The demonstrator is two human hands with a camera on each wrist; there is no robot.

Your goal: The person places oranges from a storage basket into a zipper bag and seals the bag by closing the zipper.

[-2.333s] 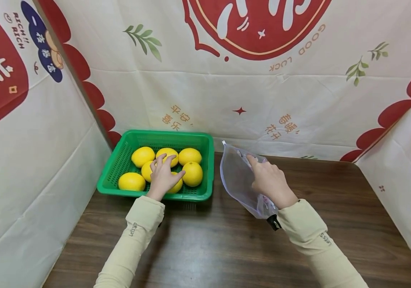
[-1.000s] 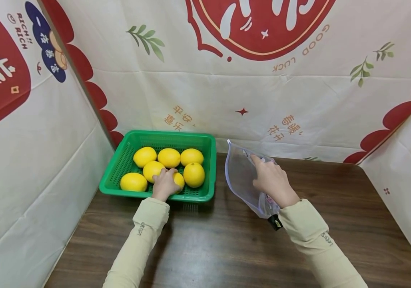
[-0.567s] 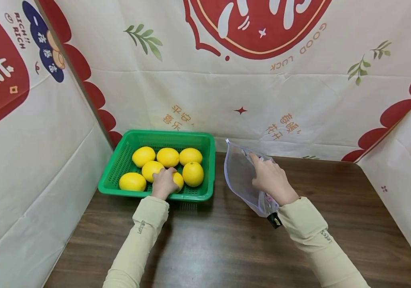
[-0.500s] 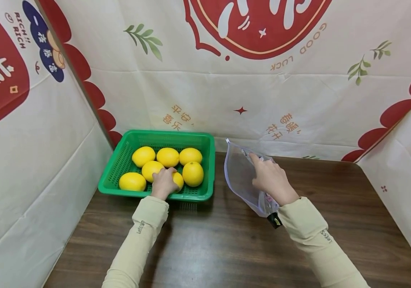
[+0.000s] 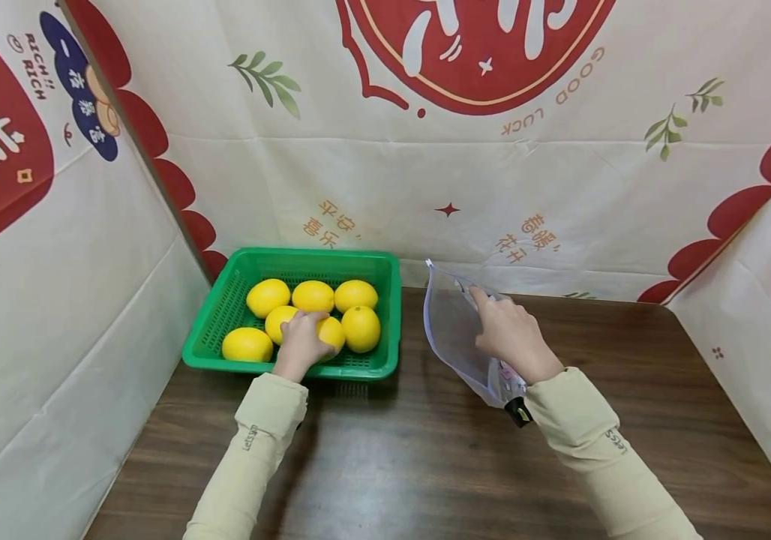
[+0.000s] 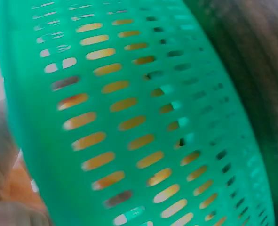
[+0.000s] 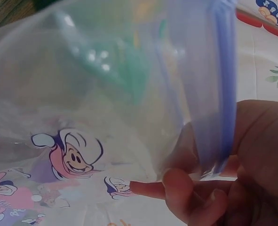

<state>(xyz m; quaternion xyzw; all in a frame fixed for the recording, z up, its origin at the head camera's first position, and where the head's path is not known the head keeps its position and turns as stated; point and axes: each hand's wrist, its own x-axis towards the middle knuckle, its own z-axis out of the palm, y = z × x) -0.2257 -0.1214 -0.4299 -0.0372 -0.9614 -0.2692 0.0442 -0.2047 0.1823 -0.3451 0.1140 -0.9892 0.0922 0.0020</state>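
Observation:
In the head view my left hand (image 5: pixel 303 343) reaches over the near side of the green plastic basket (image 5: pixel 394 315) and grips a yellow lemon (image 5: pixel 331 334), partly hidden by the fingers. The slotted basket wall (image 6: pixel 30 122) fills most of the left wrist view, with some fingers (image 6: pixel 0 146) at its left edge. My right hand (image 5: pixel 514 339) pinches the edge of a clear zip bag (image 5: pixel 453 330) with a lilac seal. Up close, cartoon prints show on the bag (image 7: pixel 77 155), and the thumb and fingers hold it near the seal (image 7: pixel 226 94).
Several other lemons, such as one at the left (image 5: pixel 247 344) and one at the right (image 5: pixel 361 328), lie in the basket. Printed cloth walls (image 5: pixel 385 180) close off the back and both sides of the dark wooden table (image 5: pixel 385 465).
My left hand has come down from above the lemons with spread fingers and taken hold of one. That lemon now sits slightly higher. The right hand stays on the bag.

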